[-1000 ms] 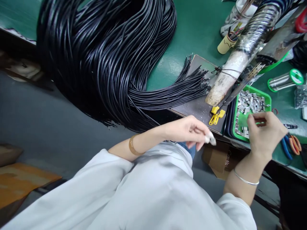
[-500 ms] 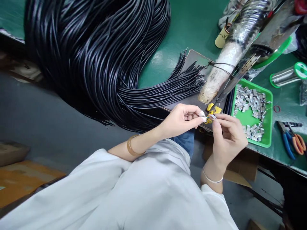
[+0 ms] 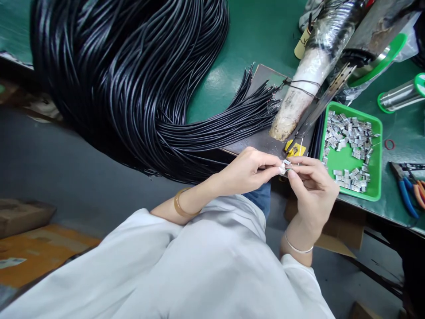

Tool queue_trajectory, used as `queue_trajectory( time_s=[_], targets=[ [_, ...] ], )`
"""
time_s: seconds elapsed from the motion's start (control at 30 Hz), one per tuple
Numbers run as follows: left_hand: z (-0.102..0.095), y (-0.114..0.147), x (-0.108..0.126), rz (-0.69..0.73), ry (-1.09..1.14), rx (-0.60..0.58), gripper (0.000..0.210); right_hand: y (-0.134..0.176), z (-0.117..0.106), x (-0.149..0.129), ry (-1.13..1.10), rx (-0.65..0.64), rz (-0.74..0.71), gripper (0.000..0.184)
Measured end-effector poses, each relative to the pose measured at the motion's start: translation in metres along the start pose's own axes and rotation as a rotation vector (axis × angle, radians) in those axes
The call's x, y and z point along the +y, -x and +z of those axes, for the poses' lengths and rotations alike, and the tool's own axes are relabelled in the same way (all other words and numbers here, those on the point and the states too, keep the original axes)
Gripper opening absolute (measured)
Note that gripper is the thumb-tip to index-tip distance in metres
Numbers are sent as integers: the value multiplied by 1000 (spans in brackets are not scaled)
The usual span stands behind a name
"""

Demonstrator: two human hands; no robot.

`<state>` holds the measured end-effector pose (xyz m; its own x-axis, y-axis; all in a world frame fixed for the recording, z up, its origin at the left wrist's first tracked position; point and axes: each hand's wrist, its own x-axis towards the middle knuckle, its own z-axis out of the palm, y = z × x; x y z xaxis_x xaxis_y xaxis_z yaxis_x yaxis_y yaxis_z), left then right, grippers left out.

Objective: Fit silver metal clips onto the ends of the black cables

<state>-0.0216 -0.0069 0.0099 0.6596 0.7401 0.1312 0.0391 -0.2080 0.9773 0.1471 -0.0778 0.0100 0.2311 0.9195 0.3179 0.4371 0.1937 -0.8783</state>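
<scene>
My left hand [image 3: 254, 172] is closed in a pinch, with white wrapping on its fingertips. A small silver metal connector [image 3: 286, 163] sits at those fingertips, between my two hands. From the right, my right hand [image 3: 314, 188] meets it with thumb and fingers pinched together; a tiny green bit shows at the thumb tip, too small to name. Just beyond my fingers is a yellow piece [image 3: 296, 149] under the dark tip of a tool. The bundled black cables [image 3: 215, 128] end on a dark board [image 3: 244, 144], their stripped ends near the white-wrapped tube.
A green tray [image 3: 380, 155] of metal connectors stands to the right. Beyond my hands slants a thick white-wrapped tube [image 3: 297, 97]. Pliers [image 3: 405, 188], a red ring [image 3: 389, 144] and a wire spool [image 3: 400, 98] lie on the green table [image 3: 255, 31].
My hands have shifted slightly, and the connector now sits closer to my left fingertips. My right fingers have moved a little left. The camera view has also shifted a bit.
</scene>
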Motion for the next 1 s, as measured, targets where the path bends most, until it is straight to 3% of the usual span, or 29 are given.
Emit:
queue_trajectory(
  time_s=[0.27, 0.5, 0.73, 0.87, 0.93, 1.0],
  targets=[
    [-3, 1, 1, -55, 76, -60, 30, -1, -3, 6, -1, -33, 25, 2],
    [-6, 0, -1, -60, 129, -88, 30, 1, -1, 7, -32, -20, 9, 6],
    [6, 3, -8, 123, -338, 32, 30, 5, 9, -7, 420, 121, -200, 13],
    [18, 8, -12, 195, -427, 172, 28, 4, 13, -4, 127, 141, -40, 4],
    [21, 11, -12, 199, -354, 212, 27, 5, 17, -3, -21, 153, 5, 3],
    [19, 13, -11, 107, -164, 202, 24, 8, 24, -2, -24, 200, -21, 4]
  ],
)
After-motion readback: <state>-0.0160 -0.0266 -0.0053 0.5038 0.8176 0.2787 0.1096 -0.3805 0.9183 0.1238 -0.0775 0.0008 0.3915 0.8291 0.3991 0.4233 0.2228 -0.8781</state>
